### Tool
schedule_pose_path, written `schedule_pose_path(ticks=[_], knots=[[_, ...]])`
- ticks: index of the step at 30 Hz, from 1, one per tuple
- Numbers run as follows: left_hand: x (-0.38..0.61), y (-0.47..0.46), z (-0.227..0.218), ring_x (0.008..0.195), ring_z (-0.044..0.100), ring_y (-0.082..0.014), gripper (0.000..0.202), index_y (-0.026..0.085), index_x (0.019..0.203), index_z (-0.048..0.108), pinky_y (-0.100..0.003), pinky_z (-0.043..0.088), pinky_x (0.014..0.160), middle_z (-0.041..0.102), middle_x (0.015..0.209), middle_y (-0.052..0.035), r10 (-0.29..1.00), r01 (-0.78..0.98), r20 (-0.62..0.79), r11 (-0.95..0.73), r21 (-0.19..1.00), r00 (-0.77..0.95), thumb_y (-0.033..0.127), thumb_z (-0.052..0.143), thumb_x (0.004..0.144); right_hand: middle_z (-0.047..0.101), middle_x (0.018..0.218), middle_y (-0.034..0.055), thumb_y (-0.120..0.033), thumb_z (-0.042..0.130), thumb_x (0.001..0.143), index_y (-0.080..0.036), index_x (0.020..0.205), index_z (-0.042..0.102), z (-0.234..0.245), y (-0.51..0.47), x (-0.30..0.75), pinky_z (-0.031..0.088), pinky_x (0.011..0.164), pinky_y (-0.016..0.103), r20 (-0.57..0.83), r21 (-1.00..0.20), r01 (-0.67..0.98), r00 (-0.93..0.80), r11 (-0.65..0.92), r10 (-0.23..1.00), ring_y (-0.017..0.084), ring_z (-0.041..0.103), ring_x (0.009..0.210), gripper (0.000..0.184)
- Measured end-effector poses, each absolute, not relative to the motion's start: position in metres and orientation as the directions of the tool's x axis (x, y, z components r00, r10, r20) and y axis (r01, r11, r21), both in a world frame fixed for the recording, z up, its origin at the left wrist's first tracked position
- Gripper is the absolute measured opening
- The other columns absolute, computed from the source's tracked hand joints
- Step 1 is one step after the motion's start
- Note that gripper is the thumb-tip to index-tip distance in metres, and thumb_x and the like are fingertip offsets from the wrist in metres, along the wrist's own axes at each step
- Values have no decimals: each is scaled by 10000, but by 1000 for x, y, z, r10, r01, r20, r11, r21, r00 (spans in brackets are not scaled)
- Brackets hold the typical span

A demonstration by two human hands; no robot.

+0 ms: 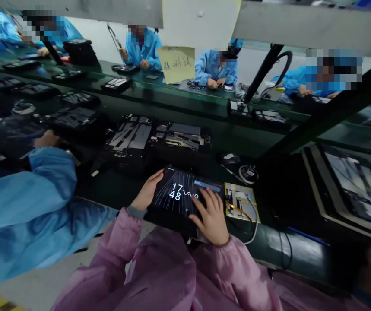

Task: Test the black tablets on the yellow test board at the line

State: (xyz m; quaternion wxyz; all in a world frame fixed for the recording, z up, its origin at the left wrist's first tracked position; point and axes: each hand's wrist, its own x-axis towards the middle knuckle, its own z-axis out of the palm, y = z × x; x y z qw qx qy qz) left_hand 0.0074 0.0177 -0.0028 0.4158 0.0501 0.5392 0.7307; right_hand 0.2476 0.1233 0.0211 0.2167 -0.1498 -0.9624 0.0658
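A tablet [175, 205] with a lit dark screen, showing 17 48 and a VAIO logo, lies in front of me at the table's near edge. My left hand [148, 190] grips its left side, thumb at the upper corner. Over the right half of the screen my right hand [213, 214] is spread, fingertips on or just above the glass; contact is hard to tell. Just right of the tablet sits a yellow-edged circuit board [237, 201] with an orange flex strip and a white cable [256, 216].
Two opened tablets with bare insides [133, 136] stand behind mine. A mouse [229, 158] and a coiled cable [248, 173] lie beyond the board. Stacked trays [340, 194] rise at right. A blue-sleeved co-worker's arm [52, 172] is close at left; several people work across the bench.
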Motion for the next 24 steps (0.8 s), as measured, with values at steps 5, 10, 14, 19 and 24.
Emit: schedule_pose_path(ticks=[5, 10, 14, 19, 24], knots=[[5, 20, -6, 1294, 489, -267, 466, 189, 1159, 678, -366, 342, 1108, 622, 1299, -77, 685, -526, -325, -101, 844, -652, 381, 752, 741, 366, 1476, 149, -417, 536, 911, -217, 1355, 512, 31, 127, 250, 286, 1095, 582, 413, -206, 293, -839, 934, 355, 361, 266, 1400, 488], [3, 22, -3, 1268, 516, -276, 445, 210, 1148, 685, -391, 355, 1109, 647, 1262, -64, 682, -547, -326, -129, 827, -654, 389, 747, 745, 378, 1466, 132, -393, 571, 881, -256, 1305, 554, 26, 113, 271, 321, 1071, 591, 354, -226, 109, -917, 968, 186, 355, 285, 1393, 445], [5, 21, -2, 1254, 528, -274, 400, 223, 1102, 706, -377, 366, 1103, 656, 1248, -49, 649, -549, -342, -140, 824, -680, 391, 749, 742, 398, 1453, 137, -359, 574, 878, -249, 1304, 549, 22, 114, 276, 335, 1061, 593, 360, -234, 145, -906, 961, 224, 352, 299, 1388, 441], [5, 20, -6, 1240, 537, -290, 427, 219, 1119, 702, -392, 378, 1087, 660, 1239, -57, 642, -552, -348, -141, 822, -683, 403, 754, 737, 419, 1440, 133, -336, 579, 867, -247, 1302, 541, 24, 105, 259, 330, 1075, 579, 396, -264, 194, -871, 945, 290, 340, 307, 1388, 446], [3, 23, -9, 1238, 538, -285, 431, 205, 1107, 708, -373, 372, 1081, 676, 1206, -62, 634, -536, -331, -157, 830, -699, 396, 766, 725, 428, 1440, 129, -350, 567, 871, -235, 1277, 566, 24, 78, 223, 298, 1102, 577, 400, -313, 149, -875, 938, 273, 333, 308, 1391, 422]])
